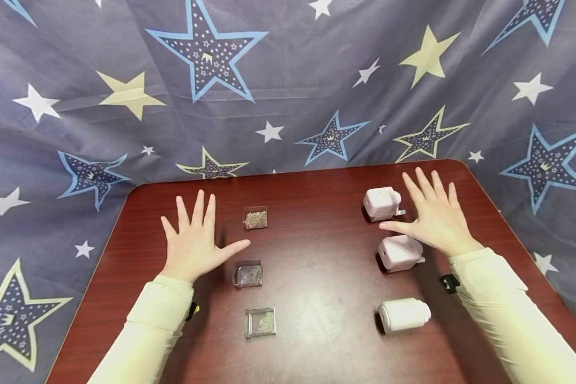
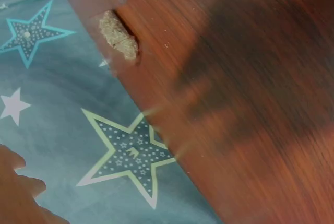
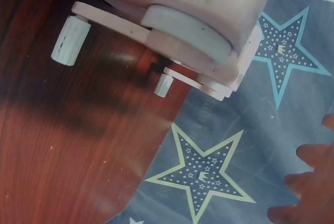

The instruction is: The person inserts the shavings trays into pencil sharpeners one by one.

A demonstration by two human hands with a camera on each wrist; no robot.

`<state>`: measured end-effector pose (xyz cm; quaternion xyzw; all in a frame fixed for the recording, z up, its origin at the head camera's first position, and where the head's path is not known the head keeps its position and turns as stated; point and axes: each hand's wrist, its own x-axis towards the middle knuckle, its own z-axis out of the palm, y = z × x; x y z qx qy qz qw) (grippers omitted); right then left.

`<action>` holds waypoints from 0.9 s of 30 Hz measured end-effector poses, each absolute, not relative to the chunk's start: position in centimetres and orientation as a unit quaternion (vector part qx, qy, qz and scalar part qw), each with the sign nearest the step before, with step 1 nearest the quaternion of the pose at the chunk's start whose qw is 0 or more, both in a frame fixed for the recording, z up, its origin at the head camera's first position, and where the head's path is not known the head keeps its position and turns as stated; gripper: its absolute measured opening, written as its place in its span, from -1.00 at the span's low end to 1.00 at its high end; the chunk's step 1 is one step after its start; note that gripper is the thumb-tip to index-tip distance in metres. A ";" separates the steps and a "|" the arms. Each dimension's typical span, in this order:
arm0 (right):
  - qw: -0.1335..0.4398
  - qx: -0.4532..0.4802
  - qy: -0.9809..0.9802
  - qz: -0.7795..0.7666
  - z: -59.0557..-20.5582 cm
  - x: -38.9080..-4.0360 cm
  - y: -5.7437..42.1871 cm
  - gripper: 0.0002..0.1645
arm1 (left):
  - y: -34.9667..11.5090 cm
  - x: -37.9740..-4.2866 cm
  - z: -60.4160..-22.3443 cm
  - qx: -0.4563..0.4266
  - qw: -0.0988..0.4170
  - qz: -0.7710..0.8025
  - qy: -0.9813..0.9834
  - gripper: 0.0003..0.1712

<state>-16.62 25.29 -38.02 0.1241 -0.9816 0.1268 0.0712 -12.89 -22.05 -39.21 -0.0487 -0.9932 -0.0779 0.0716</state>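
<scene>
My left hand (image 1: 190, 242) is held over the left side of the table with fingers spread, holding nothing. Just to its right, three small clear trays stand in a column: a far one (image 1: 256, 218) with brown shavings, a middle one (image 1: 248, 274) with a few bits, and a near one (image 1: 260, 322) with pale greenish shavings. My right hand (image 1: 438, 223) also has its fingers spread and grips nothing. Close by are two pink hand-crank sharpeners, a far one (image 1: 382, 204) and a middle one (image 1: 399, 253); their cranks (image 3: 112, 23) show in the right wrist view. Nearest lies a cream rounded body (image 1: 404, 315).
The dark red wooden table (image 1: 317, 256) has rounded far corners. Behind it and along both sides hangs a grey-blue cloth (image 1: 288, 80) printed with stars. A dark wrist-worn device (image 1: 449, 283) sits at the right sleeve.
</scene>
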 end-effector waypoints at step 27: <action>0.101 0.206 -0.964 0.134 -37.0 -11.8 25.2 0.40 | -20.8 -7.5 -38.7 -0.153 0.114 -0.051 -0.980 0.48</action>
